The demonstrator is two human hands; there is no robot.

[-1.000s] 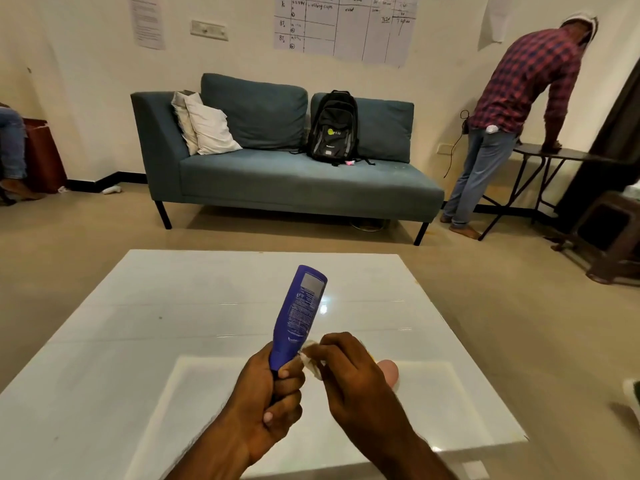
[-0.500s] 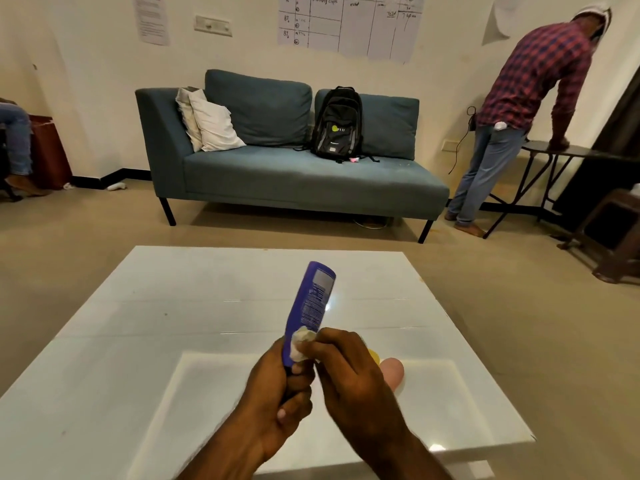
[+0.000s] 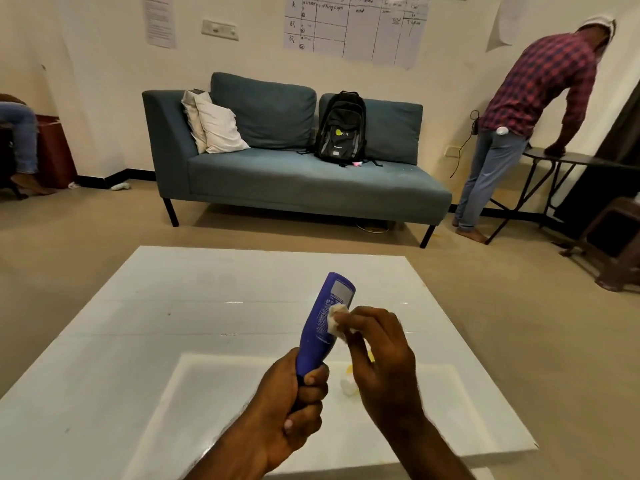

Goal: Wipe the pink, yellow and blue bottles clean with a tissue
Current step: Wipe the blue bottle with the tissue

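Note:
My left hand (image 3: 294, 407) grips the lower end of the blue bottle (image 3: 323, 323), which points up and away over the white table (image 3: 173, 323). With my right hand (image 3: 377, 355) I pinch a small white tissue (image 3: 337, 318) and press it against the bottle's right side near the upper label. Behind my right hand only a sliver of the yellow bottle (image 3: 349, 368) shows on the table, with a small white object (image 3: 348, 388) beside it. The pink bottle is hidden.
A teal sofa (image 3: 294, 178) with a black backpack (image 3: 341, 129) and pillows stands beyond the table. A person in a checked shirt (image 3: 526, 116) leans on a dark side table (image 3: 568, 161) at the right. A brown stool (image 3: 616, 237) sits far right.
My right hand slid the tissue up the blue bottle, from near my left fingers to the upper label. The pink bottle, visible behind my right hand before, is now covered.

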